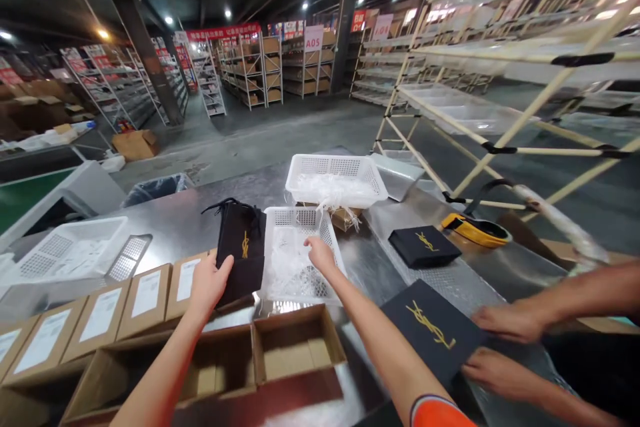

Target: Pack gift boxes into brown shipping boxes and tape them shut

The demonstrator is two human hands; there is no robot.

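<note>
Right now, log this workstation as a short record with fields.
Left hand: grips a black bag with a gold logo
Right hand: over the near white basket; whether it holds anything is unclear
Far white basket: pale strands hang over its front edge
Another person's hands: on the large black box, at right
Small black box: beyond the large one, gold logo on top
Foreground: open cartons; labelled boxes in a row at left
Background: shelving, sign A05

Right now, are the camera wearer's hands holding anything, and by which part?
The left hand grips a black rectangular bag with gold lettering by its lower left edge. Whether the right hand holds anything cannot be told.
</note>
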